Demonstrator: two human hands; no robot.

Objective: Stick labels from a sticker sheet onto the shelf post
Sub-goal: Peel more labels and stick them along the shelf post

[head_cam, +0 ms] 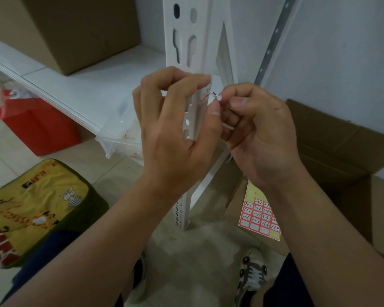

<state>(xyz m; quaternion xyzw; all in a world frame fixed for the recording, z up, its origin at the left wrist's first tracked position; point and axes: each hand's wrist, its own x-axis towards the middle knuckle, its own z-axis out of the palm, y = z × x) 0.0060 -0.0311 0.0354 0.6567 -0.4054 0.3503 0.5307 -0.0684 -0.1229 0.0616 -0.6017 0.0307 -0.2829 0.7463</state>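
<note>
The left hand (175, 120) grips the shelf post (187, 41) at frame centre, pressing a label (205, 94). The right hand (257, 134) pinches a crumpled scrap (217, 98). The label may wrinkle if rubbed unevenly.

White slotted shelf post (192, 52) stands upright — red-bordered label (205, 94) against it, sticker sheet (258, 214) hanging lower right.

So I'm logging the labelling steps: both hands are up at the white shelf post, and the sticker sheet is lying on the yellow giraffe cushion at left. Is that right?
Not quite. In the head view the sticker sheet hangs below the right hand, beside the cardboard box, not on the cushion. Both hands are indeed at the shelf post, left hand included.
</note>
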